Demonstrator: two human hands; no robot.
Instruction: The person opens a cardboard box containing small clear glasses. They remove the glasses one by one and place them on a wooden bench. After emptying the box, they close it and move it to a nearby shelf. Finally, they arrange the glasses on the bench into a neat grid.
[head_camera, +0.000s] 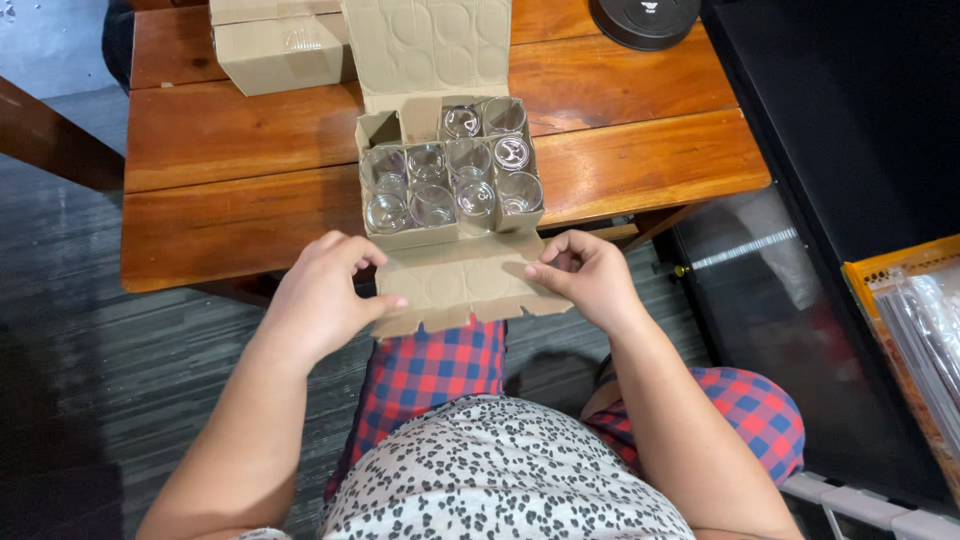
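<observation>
Cardboard box (450, 190) of small clear glasses (452, 175) sits at the near edge of the wooden desk (230, 150), its lid flap folded back and its front flap (455, 285) hanging out over the edge toward my lap. My left hand (325, 295) pinches the front flap's left end, fingers curled on top and thumb along its lower edge; my right hand (585, 272) pinches the right end the same way, fingertips bunched together on the cardboard. From here I judge the sound way to handle this flap is to keep both ends level, so the thin card does not twist or drag the box off the desk. The glasses stand upright in their cells, close-packed, with one corner cell at the back left looking empty. A second, closed cardboard box (280, 45) lies behind, just beside the raised lid, and a round black object (645, 18) rests at the far right. To my right a dark cabinet (850, 150) stands close, beside an orange crate (915, 320).
</observation>
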